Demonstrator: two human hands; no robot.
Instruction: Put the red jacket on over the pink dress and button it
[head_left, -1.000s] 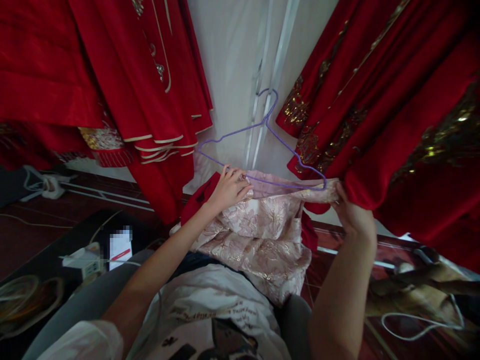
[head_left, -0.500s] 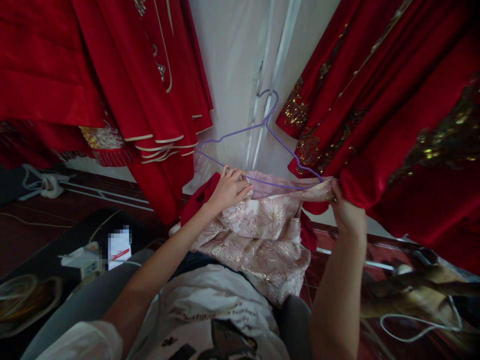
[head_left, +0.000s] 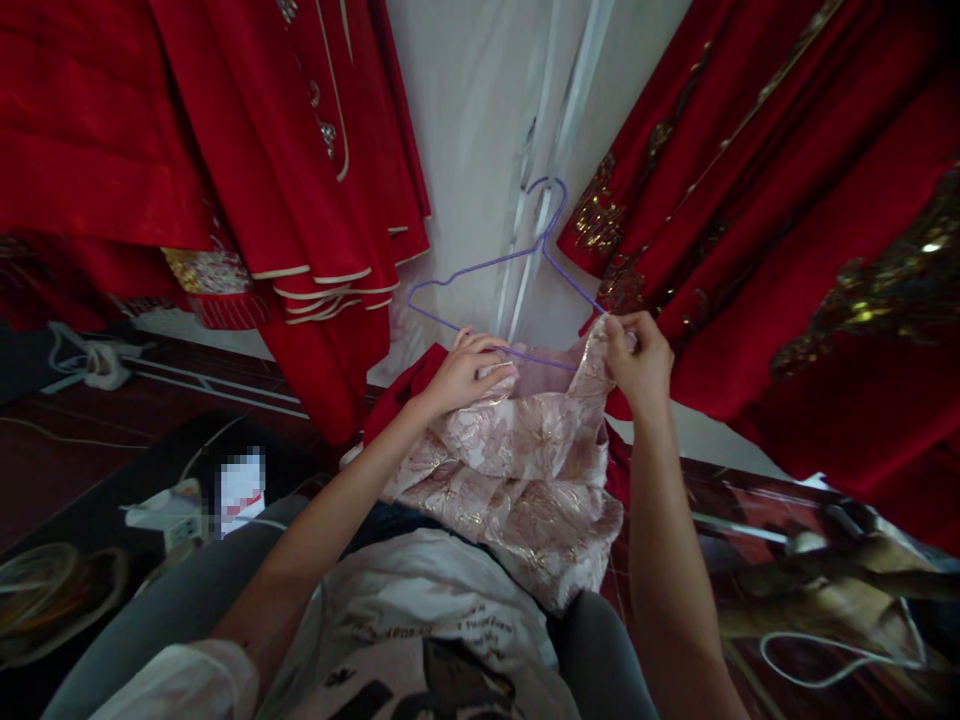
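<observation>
A pale pink brocade garment (head_left: 517, 470) with gold flowers lies over my lap, its upper edge raised to a purple wire hanger (head_left: 487, 268). My left hand (head_left: 469, 370) is closed on the garment and the hanger's lower bar near its left end. My right hand (head_left: 637, 355) pinches the garment's upper edge where the hanger's right arm slopes down. A red piece of cloth (head_left: 401, 390) shows behind the pink garment.
Red embroidered robes hang at the left (head_left: 225, 160) and right (head_left: 787, 220), with a white wall (head_left: 472, 120) between them. A white power strip (head_left: 169, 505) and cables lie on a dark surface at lower left. More cable lies at lower right (head_left: 832, 655).
My right hand has moved left and up along the hanger's right arm, gathering the garment's edge with it. The left hand has kept its grip. The hanger has shifted slightly right.
</observation>
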